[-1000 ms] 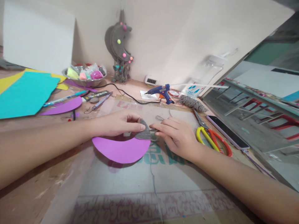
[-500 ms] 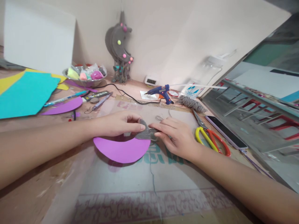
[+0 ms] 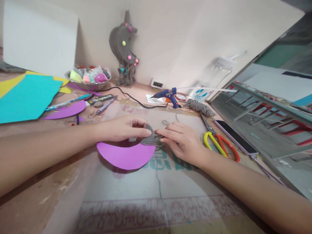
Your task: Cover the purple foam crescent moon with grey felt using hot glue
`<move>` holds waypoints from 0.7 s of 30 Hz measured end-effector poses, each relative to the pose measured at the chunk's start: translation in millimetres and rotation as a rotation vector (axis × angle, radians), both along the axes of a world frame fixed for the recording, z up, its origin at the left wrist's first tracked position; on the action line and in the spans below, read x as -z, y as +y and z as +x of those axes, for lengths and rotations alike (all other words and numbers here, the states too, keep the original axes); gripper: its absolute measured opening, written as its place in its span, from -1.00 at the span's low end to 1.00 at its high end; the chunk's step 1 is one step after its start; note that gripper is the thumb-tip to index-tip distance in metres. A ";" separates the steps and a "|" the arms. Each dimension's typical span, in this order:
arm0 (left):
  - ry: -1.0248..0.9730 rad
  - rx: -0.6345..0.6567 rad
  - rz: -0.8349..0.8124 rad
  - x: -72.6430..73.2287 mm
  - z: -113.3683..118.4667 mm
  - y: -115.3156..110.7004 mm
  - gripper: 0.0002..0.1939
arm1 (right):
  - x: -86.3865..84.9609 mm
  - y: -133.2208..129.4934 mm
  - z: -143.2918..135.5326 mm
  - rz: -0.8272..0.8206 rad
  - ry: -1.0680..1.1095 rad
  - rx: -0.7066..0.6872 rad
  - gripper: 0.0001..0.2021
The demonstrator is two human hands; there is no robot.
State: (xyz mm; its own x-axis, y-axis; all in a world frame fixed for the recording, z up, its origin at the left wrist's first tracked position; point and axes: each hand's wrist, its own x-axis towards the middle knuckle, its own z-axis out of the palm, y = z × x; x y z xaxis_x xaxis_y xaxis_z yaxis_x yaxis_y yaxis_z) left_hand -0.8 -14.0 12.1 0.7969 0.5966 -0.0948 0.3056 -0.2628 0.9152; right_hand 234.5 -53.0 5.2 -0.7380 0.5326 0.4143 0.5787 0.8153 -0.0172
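Note:
A purple paper crescent (image 3: pixel 126 156) has its right end wrapped in grey yarn (image 3: pixel 149 139). My left hand (image 3: pixel 129 127) pinches this wrapped end between thumb and fingers. Just to its right, my right hand (image 3: pixel 181 139) has its thumb and index finger closed on the grey yarn at the tip of the wrapping. A thin strand trails from there down over the printed plastic sheet (image 3: pixel 126 185), and a small yarn loop (image 3: pixel 166 122) lies behind my right fingers.
Scissors (image 3: pixel 221 146) and a phone (image 3: pixel 235 137) lie right of my right hand. Behind are a glue gun (image 3: pixel 168 95), a grey yarn bundle (image 3: pixel 200 108) and a bowl (image 3: pixel 89 85) of clay. Turquoise paper (image 3: pixel 26 97) lies left. A decorated grey moon (image 3: pixel 124 42) hangs on the wall.
The purple crescent and my left hand have shifted very slightly up and left in view. Both hands keep their hold.

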 end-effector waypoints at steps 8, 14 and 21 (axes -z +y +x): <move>0.004 -0.005 0.008 -0.5 0.9 0.0 -0.72 | -0.2 -1.3 -0.8 -0.019 0.031 0.038 -0.74; -0.004 -0.013 0.010 -2.3 1.4 -1.4 -0.73 | -1.6 -1.5 -0.4 -0.050 0.053 0.045 -0.73; 0.021 -0.012 0.022 -2.1 0.3 -0.9 -0.73 | -2.3 -1.0 -1.1 -0.020 0.027 0.021 -0.73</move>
